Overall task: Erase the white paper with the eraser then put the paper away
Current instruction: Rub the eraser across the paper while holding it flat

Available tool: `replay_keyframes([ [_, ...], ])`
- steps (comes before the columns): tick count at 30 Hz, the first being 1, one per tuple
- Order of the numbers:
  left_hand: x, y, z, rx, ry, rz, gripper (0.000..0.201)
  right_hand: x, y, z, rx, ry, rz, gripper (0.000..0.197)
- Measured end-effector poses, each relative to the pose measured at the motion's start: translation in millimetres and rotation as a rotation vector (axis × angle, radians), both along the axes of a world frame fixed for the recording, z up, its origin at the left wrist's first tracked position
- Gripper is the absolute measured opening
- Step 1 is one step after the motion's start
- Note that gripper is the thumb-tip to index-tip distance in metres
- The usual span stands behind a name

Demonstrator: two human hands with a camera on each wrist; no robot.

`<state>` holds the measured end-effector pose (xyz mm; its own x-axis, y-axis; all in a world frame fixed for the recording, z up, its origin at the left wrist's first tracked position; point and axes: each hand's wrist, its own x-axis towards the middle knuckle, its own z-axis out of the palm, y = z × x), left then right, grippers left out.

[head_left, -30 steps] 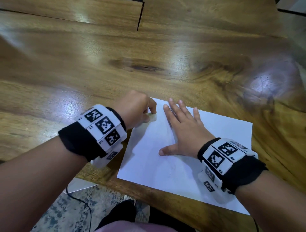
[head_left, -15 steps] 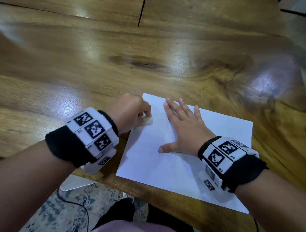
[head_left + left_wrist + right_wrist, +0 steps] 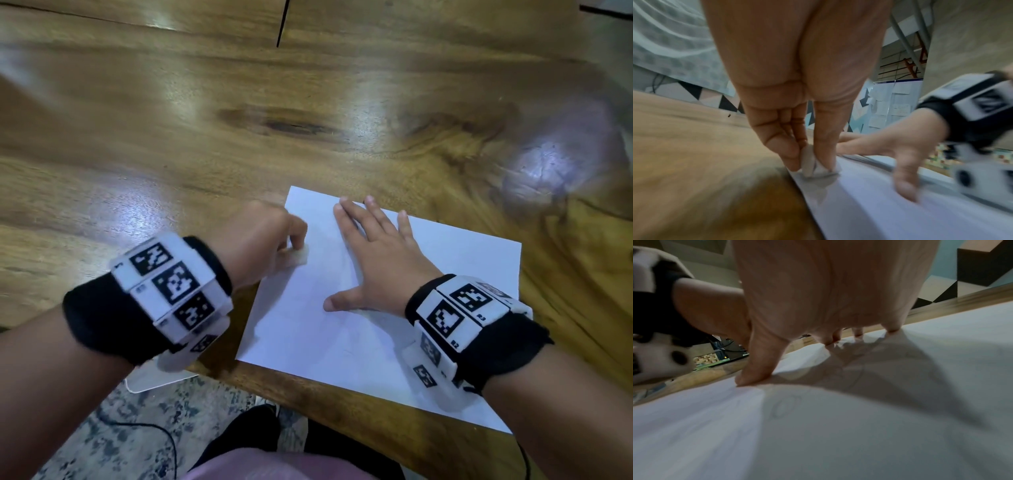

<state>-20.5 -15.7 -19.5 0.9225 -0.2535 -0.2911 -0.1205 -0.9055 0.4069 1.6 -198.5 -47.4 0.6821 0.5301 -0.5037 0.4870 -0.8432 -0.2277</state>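
Glossy wooden desk point(image 3: 205, 144), patterned rug below its near edge. The white paper point(image 3: 342, 342) lies flat at the near edge of the desk. The right hand point(image 3: 376, 260) rests on it, fingers straight and spread, palm down, pinning the sheet. The left hand point(image 3: 260, 236) pinches a small pale eraser point(image 3: 298, 256) between thumb and fingertips and presses it onto the paper near its left edge. Faint pencil loops show under the right palm in the right wrist view (not yet rubbed out). Step in hand, by my reading: erasing, early to middle. Next move likely calls for short strokes toward those marks, right hand holding firm so the sheet does not buckle.
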Motion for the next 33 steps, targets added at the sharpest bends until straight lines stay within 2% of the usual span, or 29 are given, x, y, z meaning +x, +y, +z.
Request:
replay_keyframes([
  [2, -21, 5, -1, -0.046, 0.024, -0.069, 0.011, 0, 0, 0, 0.001, 0.002, 0.002, 0.129],
  [4, -34, 10, 0, -0.052, 0.121, -0.116, 0.026, 0, 0, 0, 0.005, -0.002, 0.001, 0.129],
  [6, -31, 16, 4, -0.025, 0.208, -0.093, 0.016, 0, 1, 0, 0.011, -0.007, 0.002, 0.129],
  [7, -26, 17, 5, -0.034, 0.185, -0.051, 0.008, 0, 0, 0, 0.014, -0.007, 0.004, 0.128],
  [10, 2, 10, 6, -0.053, 0.006, 0.061, 0.016, 0, 0, -1, 0.025, -0.014, -0.001, 0.128],
  [12, 14, -1, 5, -0.005, -0.04, 0.073, 0.018, -1, 0, -1, 0.023, -0.018, 0.0, 0.128],
  [15, 5, -8, -2, -0.01, -0.048, 0.02, 0.01, -2, 0, -1, 0.017, -0.02, 0.002, 0.128],
  [18, -31, 2, -6, -0.07, 0.036, -0.12, 0.01, -1, 0, 1, 0.01, -0.016, 0.006, 0.127],
  [21, -37, 7, -3, -0.07, 0.201, -0.142, 0.005, -1, 0, 1, 0.011, -0.012, 0.005, 0.128],
  [25, 6, -2, 2, -0.041, 0.032, 0.02, 0.017, -2, 1, 1, 0.009, -0.017, 0.004, 0.127],
  [27, 14, -9, 1, -0.016, 0.002, 0.057, 0.017, -1, 1, 2, 0.01, -0.015, 0.005, 0.127],
  [31, -21, -2, -3, -0.059, 0.078, -0.013, 0.007, -2, -1, 3, 0.009, -0.01, 0.014, 0.127],
  [33, -34, 5, -2, -0.07, 0.165, -0.064, 0.014, -2, -1, 3, 0.017, -0.008, 0.013, 0.127],
])
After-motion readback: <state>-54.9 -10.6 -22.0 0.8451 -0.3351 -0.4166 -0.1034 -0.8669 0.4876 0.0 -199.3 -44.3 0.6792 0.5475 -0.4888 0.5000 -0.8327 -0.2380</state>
